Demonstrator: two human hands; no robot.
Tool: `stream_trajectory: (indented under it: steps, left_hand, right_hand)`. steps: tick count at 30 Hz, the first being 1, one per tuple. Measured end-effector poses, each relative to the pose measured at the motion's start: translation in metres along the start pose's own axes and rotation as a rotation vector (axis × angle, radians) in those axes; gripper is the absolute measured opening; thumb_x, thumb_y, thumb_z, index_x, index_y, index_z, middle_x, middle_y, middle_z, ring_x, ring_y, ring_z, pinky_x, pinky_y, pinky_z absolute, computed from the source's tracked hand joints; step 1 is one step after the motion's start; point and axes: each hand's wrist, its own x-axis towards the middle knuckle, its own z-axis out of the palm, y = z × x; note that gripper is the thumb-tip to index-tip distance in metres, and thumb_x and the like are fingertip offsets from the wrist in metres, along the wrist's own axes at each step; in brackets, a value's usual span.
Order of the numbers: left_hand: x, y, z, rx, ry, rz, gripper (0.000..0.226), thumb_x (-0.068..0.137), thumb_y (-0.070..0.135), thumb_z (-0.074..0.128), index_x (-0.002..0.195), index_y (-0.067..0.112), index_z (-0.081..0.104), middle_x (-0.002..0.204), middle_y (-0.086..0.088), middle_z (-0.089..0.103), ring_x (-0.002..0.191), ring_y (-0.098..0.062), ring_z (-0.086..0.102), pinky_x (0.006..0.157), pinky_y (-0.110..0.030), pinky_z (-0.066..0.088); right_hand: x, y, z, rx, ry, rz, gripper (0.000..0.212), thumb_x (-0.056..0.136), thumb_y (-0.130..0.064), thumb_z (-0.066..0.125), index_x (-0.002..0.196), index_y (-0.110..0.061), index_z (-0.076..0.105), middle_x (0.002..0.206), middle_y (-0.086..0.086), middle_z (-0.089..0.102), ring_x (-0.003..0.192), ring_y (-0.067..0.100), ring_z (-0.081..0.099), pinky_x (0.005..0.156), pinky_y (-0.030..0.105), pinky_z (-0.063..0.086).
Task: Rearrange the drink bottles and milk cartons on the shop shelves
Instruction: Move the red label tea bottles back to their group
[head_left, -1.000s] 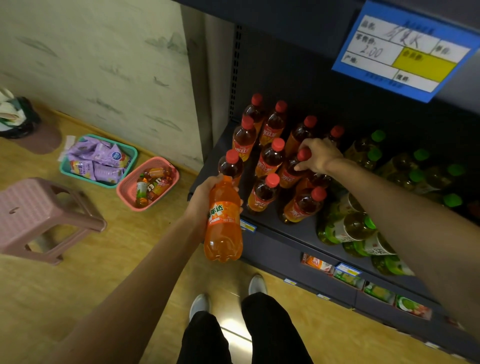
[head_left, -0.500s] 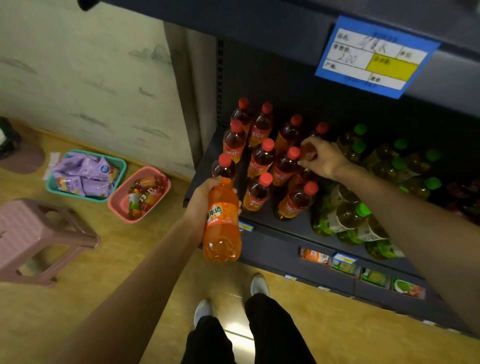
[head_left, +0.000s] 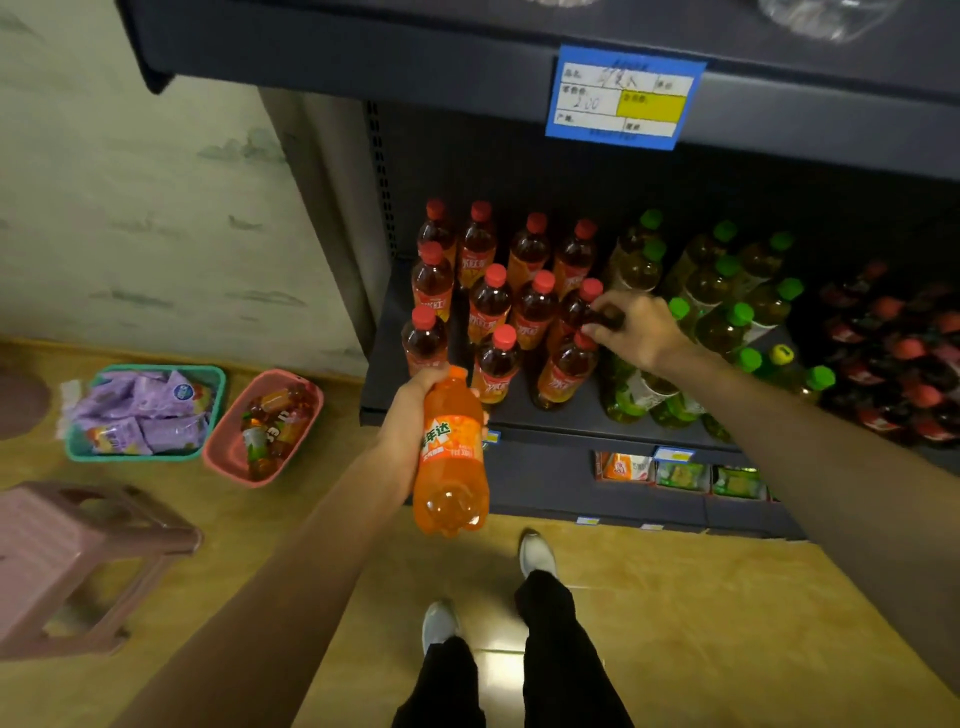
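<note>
Orange soda bottle (head_left: 451, 452) upright, cap up, gripped by left hand (head_left: 410, 415); right hand (head_left: 636, 332) grasps red-capped bottle (head_left: 576, 312) neck.

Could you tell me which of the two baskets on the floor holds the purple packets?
The teal basket, the one farther from the shelf; the pink basket beside it holds small bottles instead.

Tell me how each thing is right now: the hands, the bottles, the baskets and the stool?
Left hand: grips the orange soda bottle, off the shelf.
Right hand: fingers curled on a red-capped bottle's top.
Red-capped bottles: upright, capped.
Green-capped bottles: capped, tilted.
Pink basket: holds small bottles.
Green basket: holds purple packets.
Stool: upright.
</note>
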Motion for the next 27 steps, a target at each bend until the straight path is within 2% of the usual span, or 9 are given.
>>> stream_trajectory:
  steps: [3,7,11,14,16,18,20,23,27]
  left_hand:
    - [-0.002,-0.006,-0.004,0.016,0.009,-0.021,0.057,0.076,0.047,0.074,0.122,0.017,0.06,0.091,-0.011,0.074,0.085,-0.031,0.068,0.086,-0.047,0.053]
    - [-0.003,-0.009,-0.001,0.007,0.001,-0.046,0.054,0.081,0.047,0.071,0.123,0.016,0.059,0.089,-0.01,0.074,0.08,-0.029,0.07,0.08,-0.044,0.056]
    - [-0.004,-0.013,0.021,-0.034,-0.083,-0.098,0.04,0.088,0.041,0.064,0.11,0.007,0.062,0.086,-0.01,0.071,0.072,-0.025,0.068,0.063,-0.035,0.059]
    - [0.001,-0.021,0.053,-0.042,-0.124,-0.15,0.048,0.09,0.038,0.06,0.116,-0.001,0.058,0.1,-0.019,0.067,0.084,-0.03,0.068,0.058,-0.035,0.061]
    - [0.005,-0.033,0.077,0.007,-0.135,-0.177,0.046,0.091,0.037,0.057,0.111,-0.004,0.058,0.101,-0.023,0.068,0.1,-0.038,0.068,0.068,-0.04,0.063]
    - [0.003,-0.044,0.101,0.083,-0.189,-0.22,0.044,0.092,0.039,0.055,0.101,-0.004,0.06,0.104,-0.027,0.07,0.103,-0.04,0.068,0.072,-0.039,0.061]
    - [0.004,-0.056,0.119,0.107,-0.247,-0.283,0.047,0.092,0.045,0.055,0.099,-0.001,0.062,0.11,-0.027,0.069,0.1,-0.042,0.068,0.073,-0.043,0.06]
    - [0.002,-0.076,0.142,0.14,-0.326,-0.354,0.051,0.089,0.057,0.055,0.107,0.009,0.064,0.1,-0.02,0.073,0.092,-0.043,0.07,0.082,-0.056,0.054]
    - [-0.003,-0.102,0.181,0.25,-0.39,-0.356,0.048,0.091,0.058,0.051,0.1,0.012,0.061,0.079,-0.014,0.068,0.061,-0.028,0.066,0.062,-0.037,0.057]
  right_hand:
    - [-0.008,-0.001,0.012,0.007,-0.068,-0.005,0.046,0.089,-0.035,0.071,0.13,-0.019,0.057,0.126,0.012,0.06,0.109,0.028,0.061,0.091,0.039,0.053]
    - [-0.016,0.001,0.022,0.056,-0.001,0.029,0.049,0.09,-0.038,0.069,0.132,-0.02,0.054,0.131,0.013,0.052,0.111,0.031,0.058,0.095,0.043,0.05]
    - [-0.041,0.016,0.022,0.171,0.123,0.11,0.042,0.09,-0.031,0.069,0.127,-0.012,0.06,0.121,0.017,0.06,0.112,0.03,0.059,0.093,0.031,0.044]
    - [-0.072,0.034,0.016,0.236,0.205,0.187,0.036,0.089,-0.027,0.071,0.12,-0.009,0.064,0.111,0.017,0.066,0.104,0.032,0.062,0.088,0.027,0.042]
    - [-0.095,0.051,0.011,0.272,0.255,0.249,0.032,0.089,-0.025,0.071,0.117,-0.008,0.066,0.108,0.017,0.067,0.101,0.032,0.063,0.086,0.028,0.042]
    - [-0.116,0.069,0.005,0.316,0.309,0.31,0.03,0.09,-0.025,0.07,0.116,-0.008,0.066,0.105,0.015,0.067,0.099,0.031,0.063,0.081,0.027,0.04]
    - [-0.135,0.086,-0.002,0.385,0.362,0.386,0.027,0.092,-0.024,0.068,0.114,-0.008,0.066,0.102,0.014,0.067,0.093,0.029,0.063,0.072,0.02,0.034]
    - [-0.165,0.113,-0.01,0.488,0.423,0.479,0.024,0.094,-0.024,0.065,0.113,-0.009,0.065,0.096,0.008,0.065,0.085,0.019,0.057,0.068,0.018,0.032]
    - [-0.2,0.152,-0.019,0.617,0.502,0.574,0.016,0.094,-0.02,0.066,0.107,-0.011,0.065,0.085,-0.002,0.059,0.085,0.017,0.059,0.074,0.029,0.046]
